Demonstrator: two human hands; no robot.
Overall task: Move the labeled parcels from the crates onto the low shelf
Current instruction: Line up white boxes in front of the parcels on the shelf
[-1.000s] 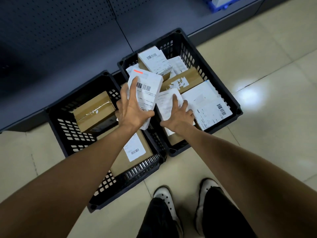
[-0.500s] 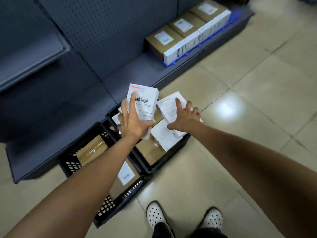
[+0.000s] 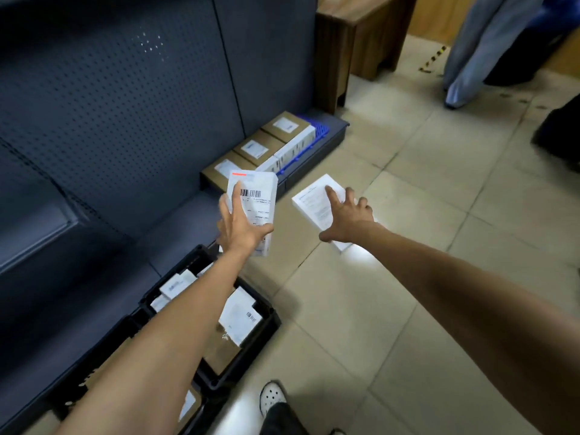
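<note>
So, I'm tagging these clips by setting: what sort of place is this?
Probably a parcel stockroom: dark shelving with a perforated back panel, labeled cardboard boxes along its low shelf, black crates of parcels on a tiled floor. The left hand holds a barcoded parcel, the right hand a white parcel.

Your left forearm (image 3: 175, 334) covers much of both crates (image 3: 272, 315) (the nearer one runs off the bottom edge). Print on the parcel (image 3: 260, 196) in your left hand (image 3: 241, 232) is too blurred to read.
</note>
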